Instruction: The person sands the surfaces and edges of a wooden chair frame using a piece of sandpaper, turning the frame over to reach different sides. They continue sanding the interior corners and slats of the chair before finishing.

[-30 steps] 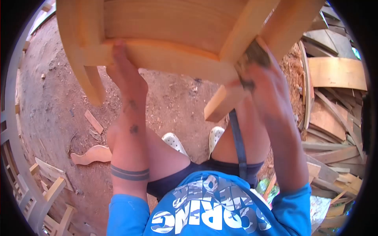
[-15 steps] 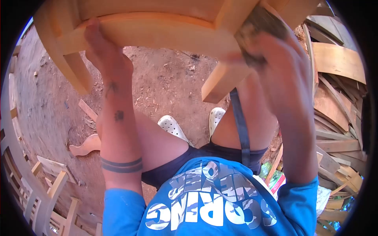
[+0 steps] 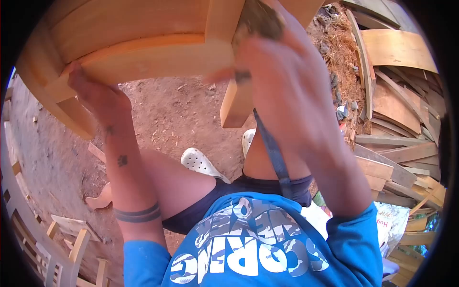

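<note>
A pale wooden furniture piece (image 3: 158, 60) with a curved rail, an inset panel and short legs fills the top of the view. My left hand (image 3: 98, 98) is closed on its lower rail at the left, with a fingertip over the upper edge. My right hand (image 3: 272, 62), smeared by motion, is at the joint of the rail and an upright. It holds a dark, worn, folded piece that looks like sandpaper (image 3: 260, 20) against the wood. A squared leg (image 3: 237, 105) of the piece juts down below my right hand.
Offcuts and planks (image 3: 399, 100) are piled at the right, beside wood shavings (image 3: 337, 48). More slatted wooden frames (image 3: 62, 253) stand at the lower left. A curved offcut (image 3: 99, 197) lies on the dirt ground (image 3: 167, 112). A white sack (image 3: 389, 222) is at the lower right.
The furniture piece and both hands now appear farther left and slightly lower in view. My right hand, still blurred, keeps the sandpaper on the wood; my left hand keeps its hold on the rail.
</note>
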Demonstrator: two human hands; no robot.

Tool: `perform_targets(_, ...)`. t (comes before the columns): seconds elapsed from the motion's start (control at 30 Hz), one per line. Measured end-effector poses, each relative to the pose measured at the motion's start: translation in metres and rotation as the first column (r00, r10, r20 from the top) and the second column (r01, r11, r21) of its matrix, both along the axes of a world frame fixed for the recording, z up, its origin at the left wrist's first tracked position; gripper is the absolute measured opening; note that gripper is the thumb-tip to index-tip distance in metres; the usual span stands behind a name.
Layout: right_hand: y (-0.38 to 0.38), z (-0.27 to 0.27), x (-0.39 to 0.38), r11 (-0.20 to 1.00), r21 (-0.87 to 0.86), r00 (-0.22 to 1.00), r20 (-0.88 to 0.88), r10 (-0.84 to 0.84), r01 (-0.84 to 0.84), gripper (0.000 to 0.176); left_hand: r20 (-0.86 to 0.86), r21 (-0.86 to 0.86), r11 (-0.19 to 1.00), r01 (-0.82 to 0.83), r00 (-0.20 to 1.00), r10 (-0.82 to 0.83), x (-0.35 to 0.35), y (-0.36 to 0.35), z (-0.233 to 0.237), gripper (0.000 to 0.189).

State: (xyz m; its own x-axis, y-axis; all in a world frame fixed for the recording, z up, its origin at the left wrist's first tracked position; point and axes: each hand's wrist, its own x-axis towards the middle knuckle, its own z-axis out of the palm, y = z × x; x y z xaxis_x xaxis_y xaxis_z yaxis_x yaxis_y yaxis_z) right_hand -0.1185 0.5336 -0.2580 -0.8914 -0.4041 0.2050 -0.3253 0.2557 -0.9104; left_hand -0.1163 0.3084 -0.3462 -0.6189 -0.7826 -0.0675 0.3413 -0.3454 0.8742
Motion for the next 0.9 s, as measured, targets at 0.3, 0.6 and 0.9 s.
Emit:
perform_targets(0.3, -0.021, 0.038, -0.010, 0.978, -0.096, 0.806, 0.584, -0.097, 0.188, 0.070, -0.008, 0.065, 0.997, -0.041, 0.999, 0.042, 0.001, -0.001, -0.005, 0.044)
perform_targets(0.6, -0.017, 0.040, 0.002, 0.991, 0.009, 0.839, 0.531, -0.119, 0.135, 0.071, -0.018, 0.081, 0.996, -0.039, 0.999, 0.041, 0.003, 0.002, 0.001, 0.045)
perform_targets(0.9, -0.019, 0.036, 0.011, 0.989, 0.035, 0.883, 0.446, -0.145, 0.145, 0.070, 0.043, 0.132, 0.988, -0.076, 0.997, 0.071, -0.002, -0.004, -0.002, 0.045)
